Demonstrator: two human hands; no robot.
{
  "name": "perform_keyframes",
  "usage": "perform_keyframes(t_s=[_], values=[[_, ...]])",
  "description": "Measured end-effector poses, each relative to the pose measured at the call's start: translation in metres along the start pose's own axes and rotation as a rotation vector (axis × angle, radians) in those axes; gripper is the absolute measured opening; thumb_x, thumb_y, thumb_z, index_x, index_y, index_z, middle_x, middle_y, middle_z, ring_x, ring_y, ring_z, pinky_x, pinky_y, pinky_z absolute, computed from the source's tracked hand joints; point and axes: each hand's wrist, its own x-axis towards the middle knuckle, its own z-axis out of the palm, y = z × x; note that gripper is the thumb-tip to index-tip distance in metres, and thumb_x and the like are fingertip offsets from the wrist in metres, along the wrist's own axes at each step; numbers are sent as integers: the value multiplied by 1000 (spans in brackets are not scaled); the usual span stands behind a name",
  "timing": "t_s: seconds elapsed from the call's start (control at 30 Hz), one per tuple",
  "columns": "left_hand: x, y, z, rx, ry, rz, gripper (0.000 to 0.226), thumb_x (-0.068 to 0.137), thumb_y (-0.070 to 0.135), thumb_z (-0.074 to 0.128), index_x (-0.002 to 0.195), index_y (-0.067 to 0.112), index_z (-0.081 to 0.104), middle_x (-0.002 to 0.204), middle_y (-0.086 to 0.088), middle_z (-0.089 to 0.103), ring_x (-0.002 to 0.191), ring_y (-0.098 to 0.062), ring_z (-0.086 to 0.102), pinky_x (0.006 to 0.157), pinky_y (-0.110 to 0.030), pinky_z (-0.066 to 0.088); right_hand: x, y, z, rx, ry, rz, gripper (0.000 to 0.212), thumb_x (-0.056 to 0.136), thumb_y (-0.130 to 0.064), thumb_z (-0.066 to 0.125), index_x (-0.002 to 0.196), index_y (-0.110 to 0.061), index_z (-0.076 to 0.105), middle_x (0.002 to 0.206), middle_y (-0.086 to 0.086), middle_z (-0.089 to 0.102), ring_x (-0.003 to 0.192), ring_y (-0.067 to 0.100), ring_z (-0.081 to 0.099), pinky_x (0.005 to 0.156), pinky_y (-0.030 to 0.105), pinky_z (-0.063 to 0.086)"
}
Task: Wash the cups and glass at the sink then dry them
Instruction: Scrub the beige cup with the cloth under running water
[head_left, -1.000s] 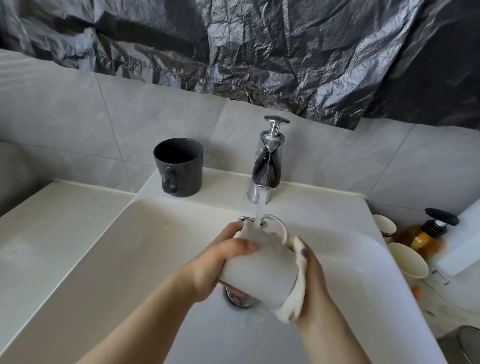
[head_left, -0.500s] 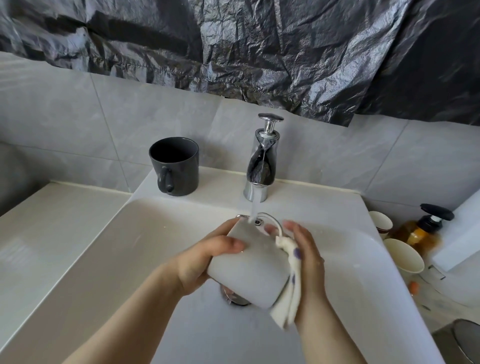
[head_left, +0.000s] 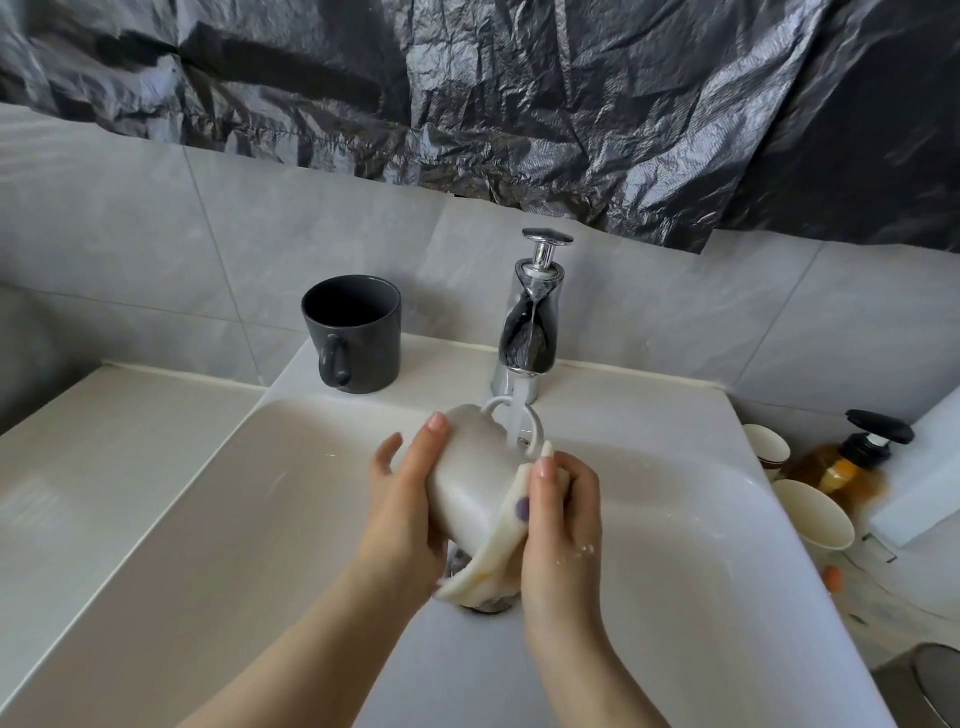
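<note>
1. my left hand (head_left: 410, 499) grasps the white mug (head_left: 467, 478) round its body from the 9 o'clock side, fingers curled over the wall. the mug is tilted on its side, held in the air over the sink (head_left: 260, 519).
2. my right hand (head_left: 561, 519) is clenched on a pale cloth (head_left: 498, 551) and presses it against the mug's wall at 3 o'clock. the loose end of the cloth hangs toward 6 o'clock.
3. the mug's handle (head_left: 535, 426) sits up at 12 o'clock, and the water stream (head_left: 517, 421) falls just by it. the cloth hides the lower end, so i cannot tell for sure which way the mouth faces.
4. i judge the mug stiff, fairly weighty and slippery while wet, and likely to chip if it knocks the basin or the tap (head_left: 530, 332). a whole-hand hold round the body suits it best, or a finger hooked through the handle. the cloth is soft and limp, and gives no support.
5. the tap stands at 12 o'clock, and the drain (head_left: 488, 605) lies at 6 o'clock, below the mug.
6. a dark grey mug (head_left: 353, 332) stands upright on the ledge at 11 o'clock, well apart. paper cups (head_left: 810, 514) and a soap bottle (head_left: 841, 462) sit beyond the rim at 3 o'clock.
7. this looks like the scrubbing stage for this mug, with drying not yet begun.
</note>
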Motion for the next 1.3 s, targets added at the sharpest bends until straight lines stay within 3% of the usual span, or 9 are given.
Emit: perform_keyframes(t_s=[0.13,0.3,0.47,0.6,0.83,0.93,1.07,1.17,1.3], values=[[1,5,-6,-83,-219,-232,85,60,52,82,130,11,56,126,-21,62,117,-37,59,105,-54,42,2,0,2,-19,35,-27,24,100,-28,42,80,-28,55,62,-13,58,58,-8,51,61,7,38],[4,9,-4,119,-177,-173,92,47,47,81,129,14,54,123,-19,64,110,-36,63,85,-52,55,17,2,-6,216,7,200,27,86,-46,49,88,-30,71,105,-3,69,98,15,61,94,35,47],[5,8,-6,-1,-145,-208,101,49,56,85,135,18,48,126,-18,62,108,-35,65,81,-47,56,11,0,-4,25,-16,110,32,99,-29,44,72,-27,62,56,-14,59,55,-6,53,64,13,43],[-2,13,-4,-25,-328,-282,69,72,55,59,121,7,61,106,-18,68,86,-29,67,84,-41,51,3,1,-1,-80,-23,-2,32,98,-27,44,72,-32,61,50,-15,57,52,-6,52,58,6,39],[-4,7,-2,198,-452,-386,55,71,46,67,111,8,69,106,-18,70,87,-29,68,82,-38,53,25,2,-12,0,90,55,22,100,-30,42,102,-42,61,99,-26,64,96,-5,60,101,29,44],[-7,3,-4,308,-521,-444,68,48,48,84,103,10,75,104,-17,69,87,-30,67,88,-41,49,31,1,-21,120,110,123,22,100,-34,41,103,-40,62,107,-13,66,94,-2,61,93,24,47],[-5,2,-6,341,-545,-460,71,45,49,85,104,12,75,106,-17,67,87,-31,65,87,-40,47,35,-5,-24,143,172,134,20,98,-34,47,100,-14,50,86,2,53,64,3,54,54,8,42],[-6,5,-4,323,-544,-470,48,61,50,72,91,14,79,95,-13,71,79,-27,68,80,-35,51,32,-4,-22,40,203,102,35,92,-42,55,80,-10,46,81,7,57,67,16,55,67,25,43],[-5,11,-7,311,-539,-509,69,46,51,86,101,11,75,104,-16,67,88,-31,64,97,-42,43,28,-11,-19,55,69,229,49,95,-43,48,55,-16,47,45,-10,52,57,16,50,66,31,40]])
